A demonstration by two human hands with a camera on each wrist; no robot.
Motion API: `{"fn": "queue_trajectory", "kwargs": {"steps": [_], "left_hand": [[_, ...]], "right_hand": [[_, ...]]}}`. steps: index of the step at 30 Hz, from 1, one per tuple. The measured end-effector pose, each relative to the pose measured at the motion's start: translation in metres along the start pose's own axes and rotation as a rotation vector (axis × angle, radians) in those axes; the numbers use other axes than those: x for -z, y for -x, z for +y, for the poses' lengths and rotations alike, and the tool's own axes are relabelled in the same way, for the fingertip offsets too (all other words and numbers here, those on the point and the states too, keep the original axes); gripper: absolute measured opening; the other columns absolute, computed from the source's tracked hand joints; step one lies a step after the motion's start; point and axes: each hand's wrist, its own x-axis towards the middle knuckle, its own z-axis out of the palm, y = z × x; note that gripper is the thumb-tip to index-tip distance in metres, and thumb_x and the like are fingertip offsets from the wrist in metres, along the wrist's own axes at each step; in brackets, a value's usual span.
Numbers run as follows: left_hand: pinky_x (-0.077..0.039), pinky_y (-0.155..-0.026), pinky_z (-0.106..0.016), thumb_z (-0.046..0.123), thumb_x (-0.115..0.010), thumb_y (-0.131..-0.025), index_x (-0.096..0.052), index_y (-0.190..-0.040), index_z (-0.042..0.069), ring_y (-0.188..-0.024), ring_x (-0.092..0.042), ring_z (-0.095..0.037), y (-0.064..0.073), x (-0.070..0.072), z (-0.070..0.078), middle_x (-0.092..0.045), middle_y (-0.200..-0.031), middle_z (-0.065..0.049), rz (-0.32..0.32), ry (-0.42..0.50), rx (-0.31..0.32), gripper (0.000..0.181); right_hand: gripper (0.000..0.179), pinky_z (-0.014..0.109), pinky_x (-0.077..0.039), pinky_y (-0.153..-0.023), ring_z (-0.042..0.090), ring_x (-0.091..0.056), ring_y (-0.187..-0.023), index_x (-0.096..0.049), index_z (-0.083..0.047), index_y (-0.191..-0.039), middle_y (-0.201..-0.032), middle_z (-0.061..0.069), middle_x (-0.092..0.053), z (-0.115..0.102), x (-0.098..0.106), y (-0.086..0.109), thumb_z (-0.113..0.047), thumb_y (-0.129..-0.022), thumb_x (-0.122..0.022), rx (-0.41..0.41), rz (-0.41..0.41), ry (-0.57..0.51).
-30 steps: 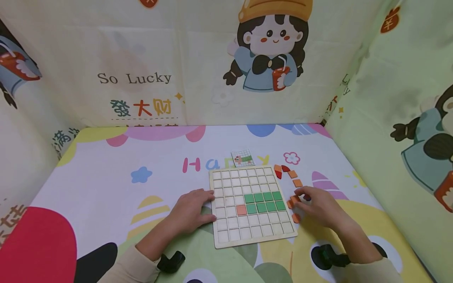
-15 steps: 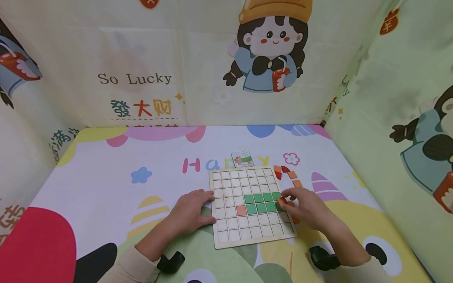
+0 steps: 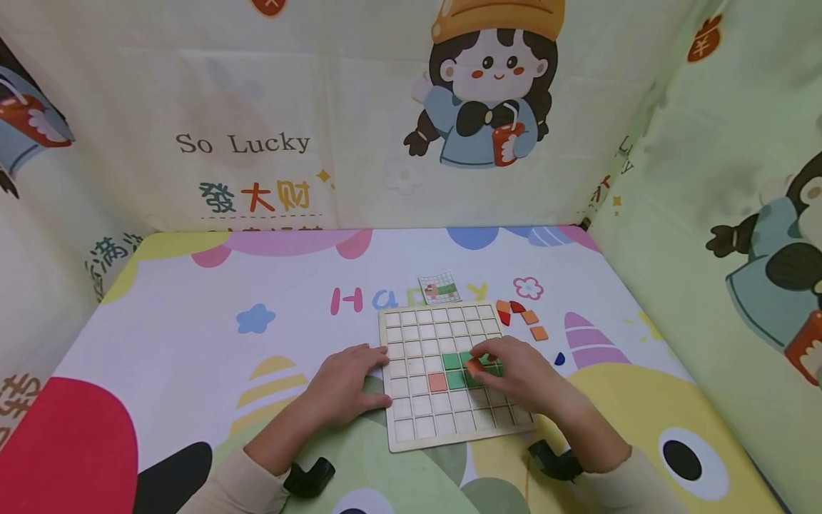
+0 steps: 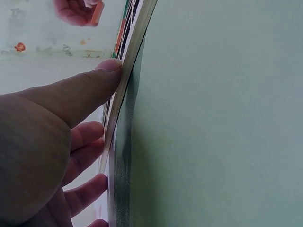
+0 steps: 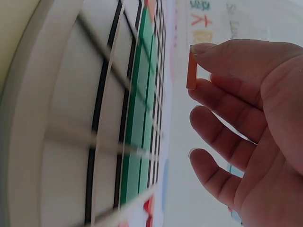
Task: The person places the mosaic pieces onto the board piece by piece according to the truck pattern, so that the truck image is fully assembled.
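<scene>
A square wooden grid board [image 3: 449, 424] lies on the table, with several green tiles [image 3: 452, 361] in two rows and one salmon tile [image 3: 437, 383] at their left end. My left hand [image 3: 340, 382] rests at the board's left side; its thumb and fingertips touch the edge in the left wrist view. My right hand [image 3: 526, 375] pinches a small orange tile [image 5: 191, 71] between thumb and index finger. This tile is held above the green rows and covers part of them in the head view. The right hand also hides some green tiles and the board's right edge.
Behind the board lies a small pattern card [image 3: 439, 288]. Several loose orange and red pieces, including an orange tile [image 3: 539, 333], lie off its far right corner. A dark blue piece [image 3: 560, 358] sits farther right. Printed cloth walls [image 3: 359, 93] surround the table.
My right hand has picked up the orange tile from the pieces right of the board and carried it left over the green tiles. The dark blue piece is now uncovered. My left hand stays put.
</scene>
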Motion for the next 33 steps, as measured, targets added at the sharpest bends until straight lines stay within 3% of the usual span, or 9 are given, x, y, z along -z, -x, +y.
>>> {"fn": "queue_trajectory", "kwargs": {"steps": [7, 15, 24, 33], "left_hand": [[-0.035, -0.106, -0.057, 0.034, -0.082, -0.082, -0.064, -0.128, 0.009, -0.134, -0.045, -0.036, 0.0, 0.0, 0.0, -0.057, -0.141, -0.006, 0.007, 0.004, -0.02, 0.056], [-0.036, -0.105, -0.056, 0.035, -0.082, -0.082, -0.063, -0.13, 0.009, -0.133, -0.046, -0.035, 0.001, 0.0, -0.001, -0.057, -0.141, -0.006, 0.01, -0.013, -0.023, 0.058], [-0.037, -0.104, -0.056, 0.035, -0.082, -0.082, -0.059, -0.137, 0.009, -0.13, -0.048, -0.034, -0.001, 0.001, -0.001, -0.059, -0.138, -0.007, 0.013, -0.014, -0.029, 0.064], [-0.035, -0.106, -0.059, 0.037, -0.083, -0.082, -0.054, -0.143, 0.007, -0.135, -0.044, -0.039, 0.001, 0.002, -0.001, -0.054, -0.144, -0.01, -0.006, -0.034, -0.031, 0.074]], "right_hand": [[0.016, 0.036, -0.053, -0.081, 0.018, -0.061, -0.093, -0.072, -0.013, -0.106, -0.1, -0.004, -0.068, -0.02, -0.011, -0.012, -0.02, -0.091, -0.074, 0.089, -0.012, 0.02], [0.021, 0.035, -0.052, -0.079, 0.017, -0.06, -0.094, -0.072, -0.012, -0.11, -0.099, -0.005, -0.067, -0.038, -0.021, -0.023, -0.024, -0.092, -0.073, 0.077, -0.059, 0.021], [0.018, 0.029, -0.049, -0.071, 0.011, -0.055, -0.082, -0.073, -0.014, -0.107, -0.09, -0.007, -0.065, -0.046, -0.034, -0.03, -0.026, -0.093, -0.072, 0.077, -0.091, 0.023], [0.019, 0.03, -0.049, -0.072, 0.012, -0.056, -0.083, -0.073, -0.014, -0.105, -0.091, -0.005, -0.067, -0.052, -0.041, -0.033, -0.027, -0.092, -0.073, 0.058, -0.101, 0.056]]}}
